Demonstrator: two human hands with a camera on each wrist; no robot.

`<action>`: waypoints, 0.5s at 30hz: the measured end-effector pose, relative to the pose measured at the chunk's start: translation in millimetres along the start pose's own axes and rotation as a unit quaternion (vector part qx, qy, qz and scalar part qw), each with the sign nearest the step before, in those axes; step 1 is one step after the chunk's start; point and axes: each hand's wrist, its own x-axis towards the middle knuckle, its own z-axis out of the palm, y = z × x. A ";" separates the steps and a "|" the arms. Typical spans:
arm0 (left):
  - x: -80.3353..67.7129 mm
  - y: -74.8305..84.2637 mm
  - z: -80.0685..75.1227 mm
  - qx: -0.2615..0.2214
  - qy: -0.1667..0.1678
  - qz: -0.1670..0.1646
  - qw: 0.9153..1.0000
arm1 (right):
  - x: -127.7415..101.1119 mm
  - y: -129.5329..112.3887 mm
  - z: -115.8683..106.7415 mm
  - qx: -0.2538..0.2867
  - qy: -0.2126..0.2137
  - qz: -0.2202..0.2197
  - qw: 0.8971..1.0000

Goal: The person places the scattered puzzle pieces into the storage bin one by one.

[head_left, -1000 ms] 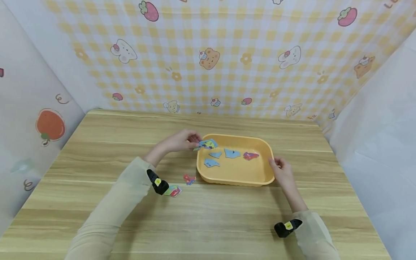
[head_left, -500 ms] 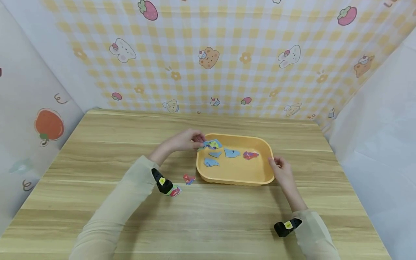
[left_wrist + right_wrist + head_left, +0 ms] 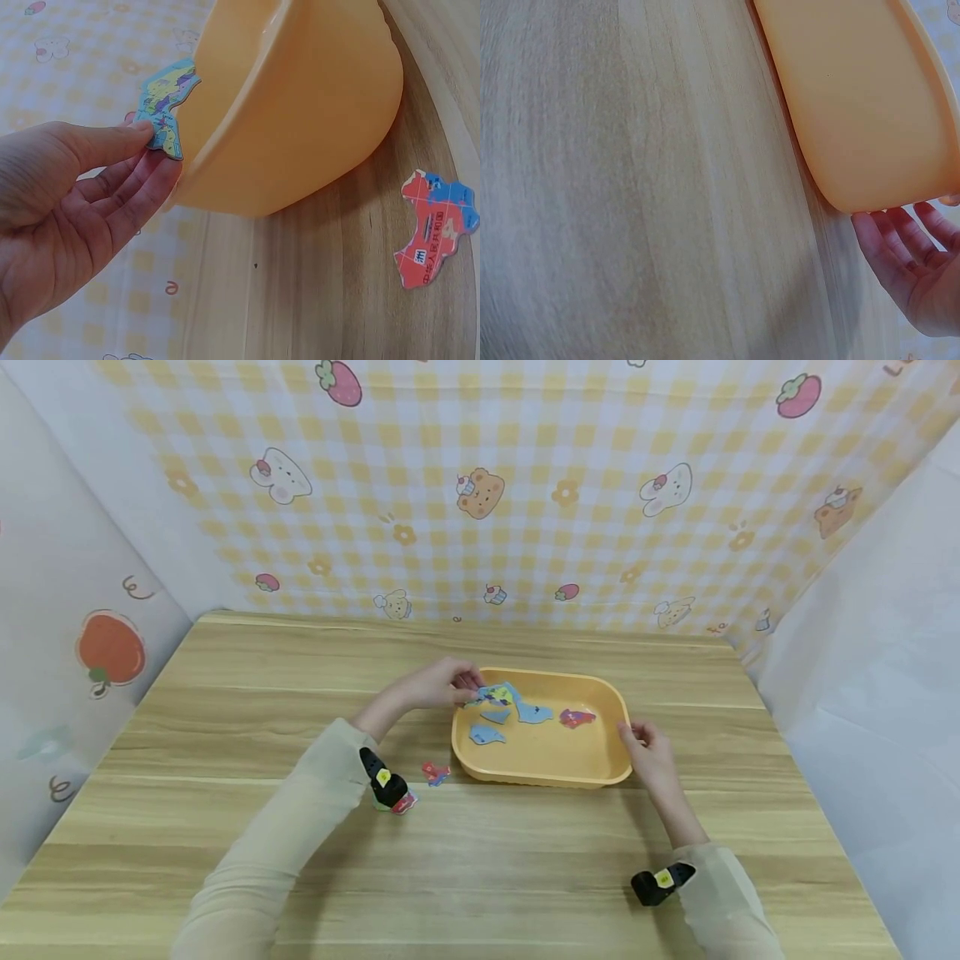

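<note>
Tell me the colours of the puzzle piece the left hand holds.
Blue edges with yellow, green and pink patches on the puzzle piece; clearest in the left wrist view.

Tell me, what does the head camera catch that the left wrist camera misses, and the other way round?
Only the head view shows the right hand at the tray's right rim and four puzzle pieces lying inside. Only the left wrist view shows the tray's outer wall and the print on the red piece on the table. Both show the left hand pinching a colourful piece at the yellow tray.
</note>
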 end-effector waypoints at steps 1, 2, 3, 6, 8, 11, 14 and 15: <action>0.6 0.4 0.5 -0.002 -0.001 0.000 1.000 | -0.4 -0.1 -0.1 -0.001 -0.002 0.000 1.000; 1.1 1.2 0.9 -0.004 -0.003 -0.001 1.000 | -0.6 -0.1 -0.2 -0.001 -0.003 0.000 1.000; 1.7 1.6 1.3 -0.006 -0.004 -0.001 1.000 | -0.8 -0.2 -0.2 -0.002 -0.004 0.000 1.000; 3.8 2.9 2.5 -0.006 -0.006 -0.002 1.000 | -1.5 -0.8 -0.2 -0.001 -0.004 0.001 1.000; 5.4 3.1 3.5 -0.002 -0.007 -0.003 1.000 | -1.1 -1.0 0.1 0.001 -0.001 0.002 1.000; 7.7 4.6 5.1 0.001 -0.010 -0.005 1.000 | -0.7 -1.0 0.3 0.003 -0.001 0.002 1.000; 10.8 6.1 7.1 0.001 -0.015 -0.005 1.000 | -0.6 -0.5 0.0 0.005 -0.005 0.003 1.000; 11.8 6.8 7.6 0.000 -0.018 -0.004 1.000 | -0.8 -0.5 -0.2 0.004 -0.007 0.003 1.000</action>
